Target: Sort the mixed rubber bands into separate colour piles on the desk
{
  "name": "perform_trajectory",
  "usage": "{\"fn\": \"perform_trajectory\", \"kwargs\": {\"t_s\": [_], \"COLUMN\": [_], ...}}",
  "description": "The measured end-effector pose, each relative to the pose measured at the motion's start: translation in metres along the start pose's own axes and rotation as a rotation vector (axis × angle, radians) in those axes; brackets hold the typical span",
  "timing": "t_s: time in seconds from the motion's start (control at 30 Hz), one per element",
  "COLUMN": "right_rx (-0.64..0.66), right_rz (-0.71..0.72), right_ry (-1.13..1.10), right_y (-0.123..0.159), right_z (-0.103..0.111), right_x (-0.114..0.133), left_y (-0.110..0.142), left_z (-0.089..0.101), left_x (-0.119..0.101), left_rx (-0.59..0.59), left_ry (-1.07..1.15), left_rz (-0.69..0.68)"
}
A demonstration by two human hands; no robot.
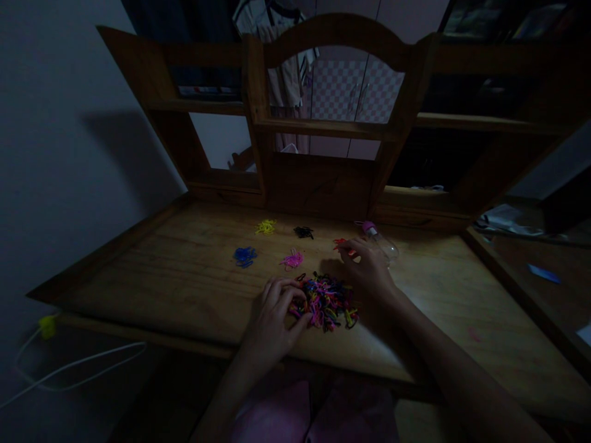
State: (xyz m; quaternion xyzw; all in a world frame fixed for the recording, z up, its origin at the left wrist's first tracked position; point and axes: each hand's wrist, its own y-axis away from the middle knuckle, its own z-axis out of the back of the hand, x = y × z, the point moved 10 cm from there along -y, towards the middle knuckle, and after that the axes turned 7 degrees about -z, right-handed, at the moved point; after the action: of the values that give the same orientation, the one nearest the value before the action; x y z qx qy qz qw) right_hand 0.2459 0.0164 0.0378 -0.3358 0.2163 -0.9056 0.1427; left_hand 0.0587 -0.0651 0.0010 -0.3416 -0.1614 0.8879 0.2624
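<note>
Two hands work among small coloured loops on the tabletop [184, 264].
In the head view, the left hand [271, 317] curves loosely open at the left edge of the mixed heap [325, 303]; the right hand [370, 266], farther off, has its fingertips drawn close at the red loops [340, 242], near the bottle [386, 247], though whether they grip one cannot be told. A light fingertip pinch suits such thin, tangle-prone pieces, with the wrist kept above the heap.
</note>
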Motion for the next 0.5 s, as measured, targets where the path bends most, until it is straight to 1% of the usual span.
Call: {"fn": "perform_trajectory", "kwargs": {"t_s": [0.2,0.5], "right_rx": [0.009,0.009], "right_rz": [-0.018,-0.026], "right_ry": [-0.002,0.006], "right_y": [0.0007,0.0011], "right_z": [-0.0012,-0.0022], "right_x": [0.0009,-0.0002], "left_y": [-0.0011,-0.0009], "left_z": [-0.0036,-0.0071], "left_x": [0.0012,0.0087], "left_rx": [0.002,0.016], "left_ry": [0.015,0.035], "left_rz": [-0.042,-0.014]}}
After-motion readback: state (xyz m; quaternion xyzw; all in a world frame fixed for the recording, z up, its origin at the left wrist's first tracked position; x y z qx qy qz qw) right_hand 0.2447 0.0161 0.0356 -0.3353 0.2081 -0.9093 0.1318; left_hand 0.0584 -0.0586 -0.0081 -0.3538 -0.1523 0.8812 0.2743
